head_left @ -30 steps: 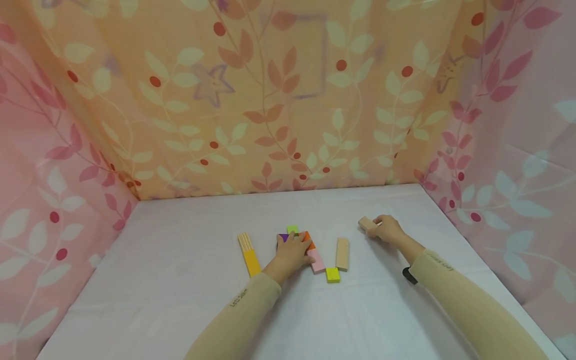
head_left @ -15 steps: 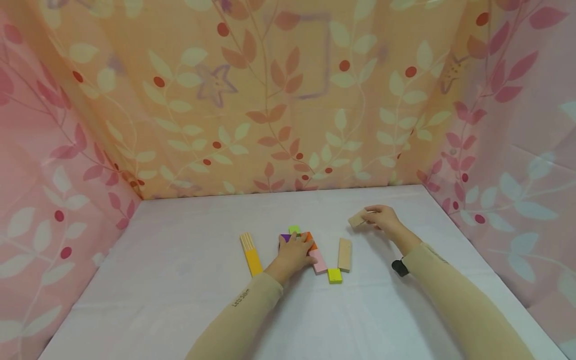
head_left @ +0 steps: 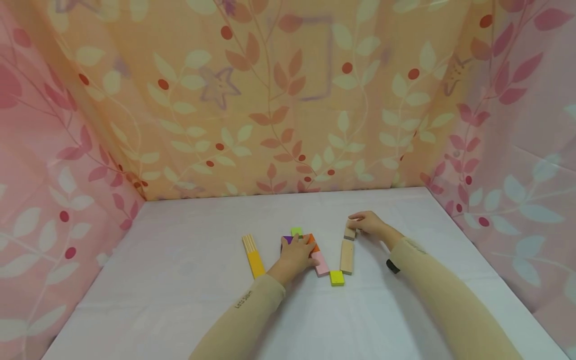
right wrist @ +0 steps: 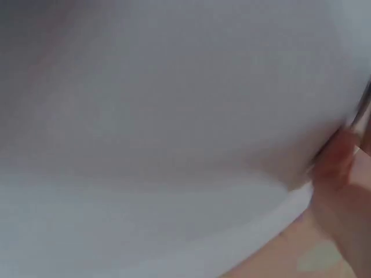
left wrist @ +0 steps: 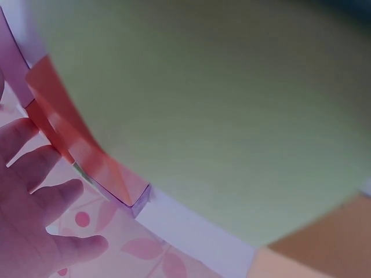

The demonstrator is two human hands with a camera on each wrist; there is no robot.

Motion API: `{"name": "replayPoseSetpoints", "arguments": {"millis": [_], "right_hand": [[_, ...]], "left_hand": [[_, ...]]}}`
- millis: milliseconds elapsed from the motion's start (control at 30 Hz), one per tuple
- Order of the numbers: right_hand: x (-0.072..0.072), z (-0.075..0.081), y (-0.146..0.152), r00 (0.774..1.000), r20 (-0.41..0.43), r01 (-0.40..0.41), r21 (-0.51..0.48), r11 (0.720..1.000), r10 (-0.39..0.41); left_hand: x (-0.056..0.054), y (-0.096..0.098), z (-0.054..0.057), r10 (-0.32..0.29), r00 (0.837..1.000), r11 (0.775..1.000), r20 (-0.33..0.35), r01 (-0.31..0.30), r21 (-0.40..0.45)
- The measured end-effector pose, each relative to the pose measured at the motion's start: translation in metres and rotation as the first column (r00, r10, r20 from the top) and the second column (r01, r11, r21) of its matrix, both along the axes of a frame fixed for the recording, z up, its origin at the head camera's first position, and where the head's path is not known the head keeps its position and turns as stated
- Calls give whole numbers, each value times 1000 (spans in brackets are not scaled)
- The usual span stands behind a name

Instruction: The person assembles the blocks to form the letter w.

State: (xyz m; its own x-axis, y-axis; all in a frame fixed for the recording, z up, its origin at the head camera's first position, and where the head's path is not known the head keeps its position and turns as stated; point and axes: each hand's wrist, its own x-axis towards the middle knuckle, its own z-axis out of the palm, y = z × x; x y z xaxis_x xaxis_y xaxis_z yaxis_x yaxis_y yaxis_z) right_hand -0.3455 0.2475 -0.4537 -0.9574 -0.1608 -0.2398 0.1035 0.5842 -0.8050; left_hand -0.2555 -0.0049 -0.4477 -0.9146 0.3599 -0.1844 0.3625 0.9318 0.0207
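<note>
My left hand (head_left: 294, 259) lies with fingers spread over a group of coloured blocks: purple (head_left: 287, 240), orange (head_left: 313, 241) and pink (head_left: 321, 265). In the left wrist view its fingers reach to the edge of the red-orange block (left wrist: 55, 130). A plain wooden block (head_left: 349, 231) is pinched by my right hand (head_left: 370, 223), close beyond the top end of a longer wooden block (head_left: 347, 256). At the near end of that longer block lies a yellow-green square block (head_left: 337, 278). The right wrist view is blurred and shows only part of the right hand (right wrist: 342, 179).
To the left lies a yellow piece with several pale prongs (head_left: 253, 256). A light green block (head_left: 296, 232) sits beyond the left hand. The white-covered table (head_left: 180, 280) is bounded by patterned curtains (head_left: 252, 100) at the back and sides.
My right hand has brought the wooden block leftward and turned it so that it lines up with the longer wooden block. The left hand has stayed over the coloured blocks.
</note>
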Motion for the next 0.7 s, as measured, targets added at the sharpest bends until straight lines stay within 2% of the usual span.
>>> {"name": "replayPoseSetpoints", "arguments": {"millis": [100, 133, 367, 700], "right_hand": [[0, -1, -1, 997, -47, -56, 165, 985, 65], [0, -1, -1, 996, -52, -59, 182, 982, 70], [2, -4, -4, 993, -56, -95, 187, 978, 108], [7, -9, -10, 990, -71, -106, 191, 976, 122]], "left_hand": [[0, 1, -1, -5, 1000, 1000, -4, 5, 3], [0, 1, -1, -7, 1000, 1000, -7, 7, 1], [-3, 1, 0, -34, 999, 999, -39, 33, -36], [-6, 0, -3, -31, 999, 999, -29, 30, -15]]}}
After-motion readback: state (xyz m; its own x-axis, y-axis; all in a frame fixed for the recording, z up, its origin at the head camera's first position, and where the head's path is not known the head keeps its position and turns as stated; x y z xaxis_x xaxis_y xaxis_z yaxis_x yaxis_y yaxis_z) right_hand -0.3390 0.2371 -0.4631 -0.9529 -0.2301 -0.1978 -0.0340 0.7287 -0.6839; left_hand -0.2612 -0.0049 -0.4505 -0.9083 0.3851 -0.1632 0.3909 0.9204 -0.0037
